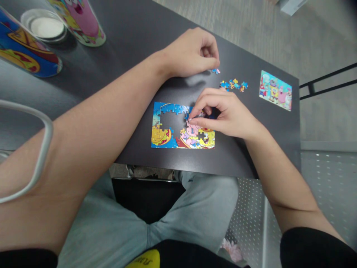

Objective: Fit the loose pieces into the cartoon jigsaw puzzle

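Note:
A partly assembled jigsaw puzzle (161,138) lies on the dark table, with a large gap in its upper left part and a small gap at lower right. My right hand (230,111) reaches over its right side, thumb and index finger pinched on a small puzzle piece at the gap's right edge. Farther back, my left hand (195,52) is closed, its fingers curled and its fingertips at a blue and pink puzzle piece (215,71). Several loose puzzle pieces (234,85) lie in a cluster just beyond my right hand.
A small cartoon picture card (275,91) lies near the table's right end. Two printed cans (30,52) and a round metal lid (46,26) are at upper left. A light curved bar (46,149) crosses the left side. My legs are below the table's near edge.

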Demonstrator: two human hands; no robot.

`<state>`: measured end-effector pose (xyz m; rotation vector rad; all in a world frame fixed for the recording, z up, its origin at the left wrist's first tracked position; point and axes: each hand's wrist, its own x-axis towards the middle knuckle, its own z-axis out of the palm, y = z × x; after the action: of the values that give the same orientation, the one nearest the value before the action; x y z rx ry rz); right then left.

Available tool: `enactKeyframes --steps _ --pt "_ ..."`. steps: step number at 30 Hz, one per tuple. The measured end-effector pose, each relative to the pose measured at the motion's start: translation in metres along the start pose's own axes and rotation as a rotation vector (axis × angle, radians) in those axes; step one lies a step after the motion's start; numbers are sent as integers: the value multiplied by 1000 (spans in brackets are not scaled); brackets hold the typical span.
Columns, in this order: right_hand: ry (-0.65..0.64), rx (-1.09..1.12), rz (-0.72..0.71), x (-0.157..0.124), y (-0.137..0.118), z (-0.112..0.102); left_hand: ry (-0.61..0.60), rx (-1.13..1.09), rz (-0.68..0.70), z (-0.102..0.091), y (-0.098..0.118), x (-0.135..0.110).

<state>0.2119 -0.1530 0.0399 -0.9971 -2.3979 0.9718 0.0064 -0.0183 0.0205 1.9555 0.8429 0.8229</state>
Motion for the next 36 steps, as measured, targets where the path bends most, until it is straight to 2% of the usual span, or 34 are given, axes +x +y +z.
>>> enactKeyframes --steps 4,10,25,33,36 --pt "40 22 0 0 2 -4 8 -21 22 -1 -1 0" --pt "19 -53 48 0 2 2 -8 3 17 -2 2 0" --pt "39 -104 21 -2 6 7 -13 14 18 -2 3 -2" --pt "11 -59 48 -1 7 9 13 12 -13 1 7 -1" --pt "52 2 59 1 3 6 8 -6 -11 1 6 -2"
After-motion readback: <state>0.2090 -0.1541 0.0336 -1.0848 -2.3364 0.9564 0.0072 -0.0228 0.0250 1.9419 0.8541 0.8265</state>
